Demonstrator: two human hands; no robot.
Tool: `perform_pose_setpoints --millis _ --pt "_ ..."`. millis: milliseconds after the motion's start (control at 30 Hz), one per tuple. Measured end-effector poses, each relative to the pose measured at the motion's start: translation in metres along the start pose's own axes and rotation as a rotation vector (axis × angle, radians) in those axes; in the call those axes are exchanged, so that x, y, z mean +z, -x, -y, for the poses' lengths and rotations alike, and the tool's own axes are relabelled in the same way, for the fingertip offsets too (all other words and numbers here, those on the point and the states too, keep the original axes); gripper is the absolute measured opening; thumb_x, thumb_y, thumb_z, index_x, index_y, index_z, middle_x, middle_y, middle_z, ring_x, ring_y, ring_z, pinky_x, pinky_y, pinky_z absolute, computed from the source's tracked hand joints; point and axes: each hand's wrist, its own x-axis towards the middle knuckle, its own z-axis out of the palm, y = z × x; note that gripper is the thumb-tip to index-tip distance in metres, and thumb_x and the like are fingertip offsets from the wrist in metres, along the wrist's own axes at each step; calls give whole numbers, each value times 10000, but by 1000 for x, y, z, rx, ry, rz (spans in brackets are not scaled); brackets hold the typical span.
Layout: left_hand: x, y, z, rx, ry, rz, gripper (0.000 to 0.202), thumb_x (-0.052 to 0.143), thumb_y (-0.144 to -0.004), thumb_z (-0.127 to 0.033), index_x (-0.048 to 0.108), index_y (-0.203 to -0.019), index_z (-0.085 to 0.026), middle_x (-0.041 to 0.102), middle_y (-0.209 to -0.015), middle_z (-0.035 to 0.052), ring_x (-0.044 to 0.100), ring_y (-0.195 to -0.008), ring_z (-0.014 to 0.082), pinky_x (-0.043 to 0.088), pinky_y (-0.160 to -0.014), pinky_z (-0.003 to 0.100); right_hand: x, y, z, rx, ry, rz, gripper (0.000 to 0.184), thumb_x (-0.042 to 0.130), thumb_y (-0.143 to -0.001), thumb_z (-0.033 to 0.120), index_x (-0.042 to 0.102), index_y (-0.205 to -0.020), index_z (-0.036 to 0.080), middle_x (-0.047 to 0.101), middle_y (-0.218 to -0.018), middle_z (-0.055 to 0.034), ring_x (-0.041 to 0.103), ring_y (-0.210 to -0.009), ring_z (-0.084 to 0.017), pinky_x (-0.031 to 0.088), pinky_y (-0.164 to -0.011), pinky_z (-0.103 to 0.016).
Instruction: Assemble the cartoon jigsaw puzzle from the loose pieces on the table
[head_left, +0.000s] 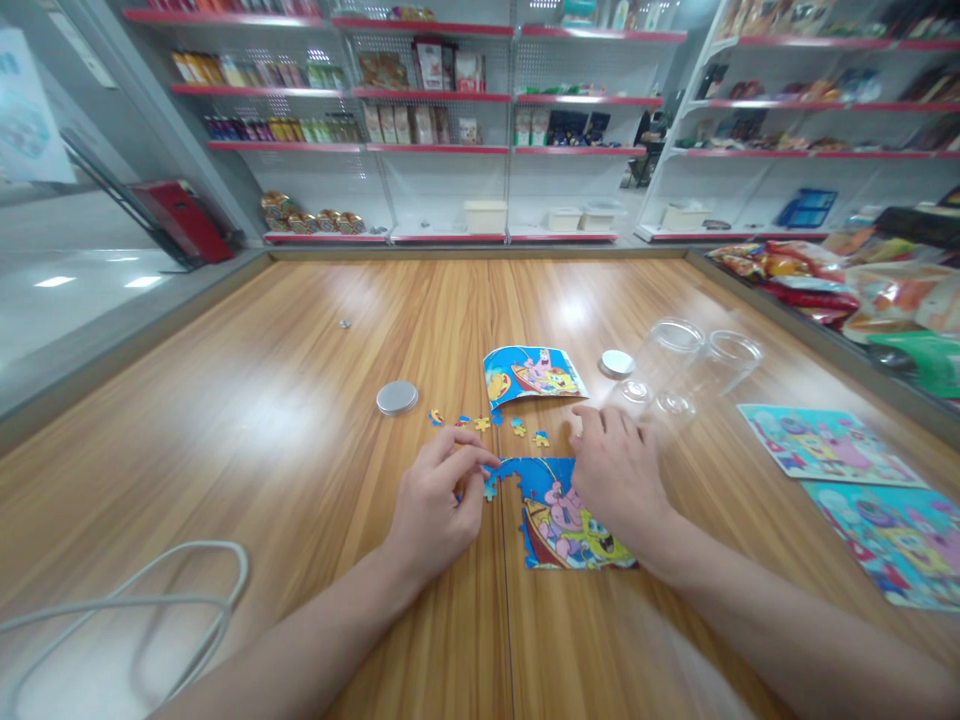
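Observation:
A partly joined cartoon jigsaw puzzle (551,515) lies on the table between my hands, its left side uneven. My left hand (439,500) is at its upper left edge, thumb and index finger closed around a small blue puzzle piece (490,490) that they partly cover. My right hand (619,470) rests over the upper right part of the puzzle, fingers apart and slightly bent, hiding that corner. Beyond the hands, several loose puzzle pieces (481,424) lie in a row. Behind them is a slightly curled picture card (534,374) with a similar cartoon.
Two clear jars (667,350) lie at the right, near a white lid (617,363). A silver lid (397,397) is on the left. Two cartoon sheets (832,445) lie far right, and a white cable (225,575) loops at the lower left. Stocked shelves (435,150) stand behind.

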Motion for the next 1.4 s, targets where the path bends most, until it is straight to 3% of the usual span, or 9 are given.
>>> perform_pose_setpoints --millis 300,733,1033,1233,1400 --pt "0 -3 -1 36 -72 -15 204 516 -904 -72 678 -871 -192 615 -989 47 646 -835 151 527 -770 315 -2 -1 4 26 108 180 260 435 -979 107 614 -1159 162 625 -1007 -125 563 -1002 -286 292 -810 -391" --pt "2 0 3 59 -64 -5 223 519 -893 -65 698 -906 -197 605 -1016 54 617 -796 142 534 -739 307 -7 4 11 -173 32 222 205 469 -996 148 625 -1125 182 597 -998 -114 531 -944 -275 307 -793 -359" --pt "2 -1 1 32 -62 1 231 514 -886 -60 699 -889 -198 629 -1006 58 636 -833 158 538 -696 281 -3 5 13 -207 23 203 165 512 -1018 250 622 -1127 196 601 -984 -96 530 -945 -276 306 -795 -369" --pt "2 -1 1 41 -85 11 241 514 -873 -47 698 -892 -201 640 -999 57 635 -833 163 544 -712 294 0 5 10 -205 -14 174 166 534 -997 225 631 -1127 193 598 -982 -102 528 -950 -271 331 -807 -364" --pt "1 0 0 38 -110 30 253 511 -876 -45 702 -901 -210 647 -1000 49 637 -855 170 546 -745 314 2 7 8 -293 -194 164 284 500 -949 80 633 -1174 193 592 -985 -89 545 -981 -251 380 -856 -361"
